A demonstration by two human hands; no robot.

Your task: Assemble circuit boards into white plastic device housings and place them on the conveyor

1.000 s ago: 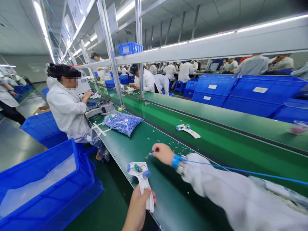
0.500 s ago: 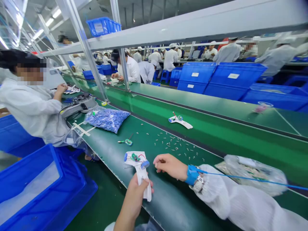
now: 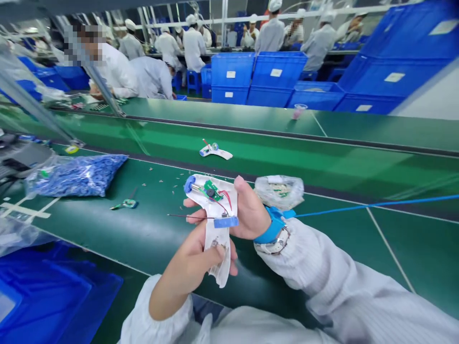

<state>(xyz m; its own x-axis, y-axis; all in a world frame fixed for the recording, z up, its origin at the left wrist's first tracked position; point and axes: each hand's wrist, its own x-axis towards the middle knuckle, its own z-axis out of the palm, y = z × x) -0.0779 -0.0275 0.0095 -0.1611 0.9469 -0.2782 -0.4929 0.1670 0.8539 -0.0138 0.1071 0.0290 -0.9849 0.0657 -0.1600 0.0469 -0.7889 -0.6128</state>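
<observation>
Both my hands hold a white gun-shaped plastic shell [image 3: 215,200] with a small green circuit board, red wires and blue end parts showing inside it. My left hand [image 3: 191,263] grips the shell's handle from below, fingers wrapped round it. My right hand [image 3: 249,212] cups the upper body from the right, thumb on top; a blue wrist strap [image 3: 274,224] with a blue cord runs off to the right. The shell is raised above the green bench [image 3: 150,229].
A bag of blue parts [image 3: 77,174] lies left. A small green tool [image 3: 125,204] and scattered tiny parts lie on the bench. Another white shell [image 3: 215,152] rides the conveyor belt. A clear bag [image 3: 279,191] sits behind my right hand. Blue crates and other workers fill the far side.
My right hand came over from the bench and took hold of the shell's upper body. Both hands lifted the shell closer. The view swung right and down.
</observation>
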